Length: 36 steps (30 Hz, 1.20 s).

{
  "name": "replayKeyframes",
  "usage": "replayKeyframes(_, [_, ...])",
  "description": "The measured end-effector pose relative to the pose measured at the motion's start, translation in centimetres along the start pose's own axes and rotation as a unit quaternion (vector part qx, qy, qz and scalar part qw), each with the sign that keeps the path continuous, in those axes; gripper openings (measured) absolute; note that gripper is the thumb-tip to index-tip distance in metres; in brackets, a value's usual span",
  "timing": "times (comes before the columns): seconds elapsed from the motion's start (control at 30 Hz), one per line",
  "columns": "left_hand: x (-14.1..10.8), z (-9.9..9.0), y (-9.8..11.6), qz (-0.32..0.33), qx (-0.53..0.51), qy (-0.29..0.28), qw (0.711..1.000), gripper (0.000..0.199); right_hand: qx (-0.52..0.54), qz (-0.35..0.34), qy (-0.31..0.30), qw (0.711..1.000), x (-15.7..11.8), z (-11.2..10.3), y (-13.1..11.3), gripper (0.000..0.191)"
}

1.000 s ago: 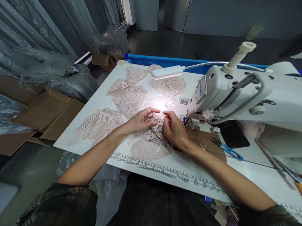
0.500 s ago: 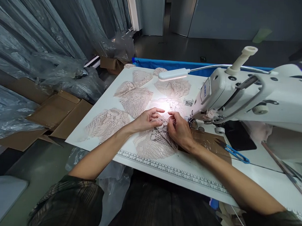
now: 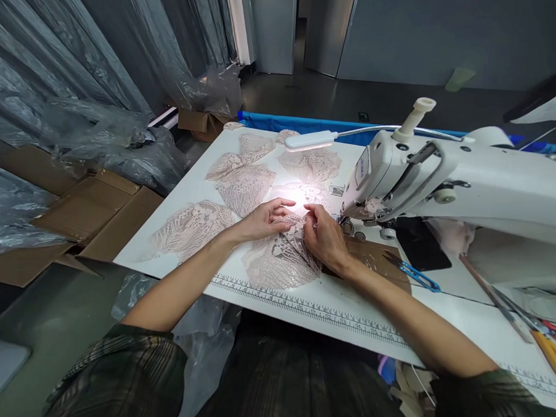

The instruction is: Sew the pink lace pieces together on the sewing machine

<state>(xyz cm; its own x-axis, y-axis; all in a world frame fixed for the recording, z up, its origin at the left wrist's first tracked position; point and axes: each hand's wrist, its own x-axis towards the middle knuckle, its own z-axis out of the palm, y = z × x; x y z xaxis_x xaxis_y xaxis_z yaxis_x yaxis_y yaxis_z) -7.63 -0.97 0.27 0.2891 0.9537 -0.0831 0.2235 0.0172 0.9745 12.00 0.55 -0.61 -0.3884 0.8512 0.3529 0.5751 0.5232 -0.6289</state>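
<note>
A pale pink lace piece [image 3: 278, 264] lies at the front of the white table, its upper edge gathered between my hands. My left hand [image 3: 266, 221] pinches that edge from the left, thumb and fingers close together. From the right, my right hand [image 3: 325, 235] grips the same lace, with its fingers curled over it. Just right of my right hand stands the sewing machine [image 3: 399, 171], its needle area near my knuckles. A lamp [image 3: 311, 140] throws a bright spot onto the lace beyond my fingertips.
Other lace pieces [image 3: 244, 185] are spread over the table's left and far side. Blue thread snips [image 3: 420, 278] lie at the right, near a black pad [image 3: 421, 242]. A ruler strip [image 3: 292, 302] runs along the front edge. Cardboard boxes [image 3: 91, 206] stand on the floor at left.
My view has turned slightly right, so the scene sits a little further left and more tools show at the right. Both hands stay on the lace with barely any change in grip.
</note>
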Motion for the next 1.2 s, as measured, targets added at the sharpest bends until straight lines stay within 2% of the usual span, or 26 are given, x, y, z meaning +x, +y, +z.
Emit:
replayKeyframes(0.2, [0.0,0.1,0.1,-0.011,-0.028,-0.013,0.999,0.05,0.001,-0.023,-0.002,1.0,-0.1,0.0,-0.4,0.033])
replayKeyframes(0.33, [0.2,0.2,0.1,-0.014,-0.039,-0.01,0.999,0.044,-0.039,-0.058,-0.012,0.997,-0.4,-0.2,-1.0,0.032])
replayKeyframes(0.4, [0.0,-0.1,0.3,-0.012,-0.031,-0.018,0.999,0.044,-0.071,-0.069,-0.047,0.994,-0.6,-0.5,-1.6,0.031])
replayKeyframes(0.47, [-0.3,-0.6,0.9,-0.015,-0.013,-0.054,0.998,0.044,-0.094,-0.086,-0.116,0.985,-0.9,-1.1,-2.3,0.027])
replayKeyframes(0.53, [-0.8,-1.2,1.6,-0.019,0.023,-0.102,0.994,0.046,-0.105,-0.113,-0.183,0.971,-1.6,-2.1,-3.2,0.022])
replayKeyframes(0.6, [-1.1,-1.7,2.3,-0.005,0.075,-0.112,0.991,0.045,-0.113,-0.134,-0.213,0.961,-2.6,-3.4,-3.5,0.021])
replayKeyframes(0.67, [-1.0,-1.8,2.8,0.03,0.146,-0.063,0.987,0.039,-0.125,-0.133,-0.204,0.962,-4.0,-5.1,-3.0,0.023])
replayKeyframes(0.73, [-0.4,-1.3,3.1,0.077,0.223,-0.024,0.971,0.032,-0.147,-0.105,-0.161,0.97,-5.4,-6.9,-1.4,0.025])
replayKeyframes(0.83, [1.4,0.2,3.2,0.171,0.31,-0.044,0.934,0.028,-0.221,-0.047,-0.065,0.972,-7.2,-9.5,2.1,0.031])
replayKeyframes(0.9, [3.0,1.3,3.2,0.22,0.343,-0.067,0.911,0.029,-0.299,-0.012,-0.026,0.954,-8.2,-10.8,4.3,0.034])
replayKeyframes(1.03, [6.1,2.9,2.7,0.248,0.375,-0.103,0.887,0.029,-0.38,0.019,-0.006,0.925,-9.6,-11.7,7.0,0.037])
replayKeyframes(1.13, [7.1,3.5,2.0,0.253,0.407,-0.079,0.874,0.021,-0.388,-0.002,-0.004,0.922,-10.0,-11.5,7.7,0.038])
replayKeyframes(1.2, [6.7,3.7,1.6,0.242,0.438,-0.054,0.864,0.018,-0.379,0.0,-0.001,0.925,-9.9,-11.4,7.8,0.039])
